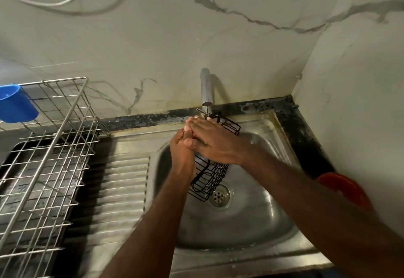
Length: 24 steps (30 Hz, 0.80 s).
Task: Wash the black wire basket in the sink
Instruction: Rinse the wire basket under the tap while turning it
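- Hands meet over the sink (258, 229): the left hand (182, 153) and right hand (213, 143) are pressed together above the black wire basket (211, 179), right palm laid across the left fingers.
- Whether either hand pinches a wire of the basket cannot be told; the hands cover its middle.
- Basket position: it lies tilted inside the steel bowl, its lower end just beside the drain (219, 194), its upper end up near the tap (206, 90) at the back rim.
- Tap: the spout stands right above the fingertips; no clear stream of water can be made out.
- Step in hand, as a judgement: rubbing or rinsing at the tap, with the basket propped underneath, so the washing looks to be under way rather than finished.
- Next move calls for a firm hold on the basket frame and turning it so every side comes under the spout.
- Beside the bowl, on the desk, a metal dish rack (50, 157) holds a blue cup (16, 104), ready for drying.
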Motion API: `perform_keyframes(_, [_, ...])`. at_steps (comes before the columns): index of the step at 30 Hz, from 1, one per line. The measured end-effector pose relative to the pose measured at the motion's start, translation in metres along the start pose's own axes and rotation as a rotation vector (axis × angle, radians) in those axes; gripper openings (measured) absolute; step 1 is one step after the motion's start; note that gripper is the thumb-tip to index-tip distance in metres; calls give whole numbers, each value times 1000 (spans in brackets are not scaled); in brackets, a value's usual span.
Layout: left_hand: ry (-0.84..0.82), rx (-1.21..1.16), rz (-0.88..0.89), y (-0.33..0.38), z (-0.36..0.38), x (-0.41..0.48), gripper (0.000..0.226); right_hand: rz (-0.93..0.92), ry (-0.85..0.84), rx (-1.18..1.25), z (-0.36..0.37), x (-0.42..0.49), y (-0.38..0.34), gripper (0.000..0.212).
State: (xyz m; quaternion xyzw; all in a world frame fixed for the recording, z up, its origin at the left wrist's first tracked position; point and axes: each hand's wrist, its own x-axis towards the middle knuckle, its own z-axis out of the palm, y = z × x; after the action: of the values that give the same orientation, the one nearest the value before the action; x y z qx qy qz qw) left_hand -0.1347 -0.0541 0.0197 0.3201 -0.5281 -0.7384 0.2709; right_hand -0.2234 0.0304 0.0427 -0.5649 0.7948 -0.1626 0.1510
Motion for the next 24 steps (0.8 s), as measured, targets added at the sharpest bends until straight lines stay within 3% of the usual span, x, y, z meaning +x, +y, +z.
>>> perform_keyframes(4, [72,27,1,-2,-8,-4,35,77,16,67,-10,5,24,72])
perform_keyframes(10, [191,-104,41,6,-17,-8,26,398,9,476,-23,4,53,68])
perform_keyframes(14, [226,-156,22,7,-22,-3,26,296,43,325,-15,3,38,75])
perform_keyframes(24, [233,-318,-97,9,-23,6,30,374,144,941,-25,15,77,35])
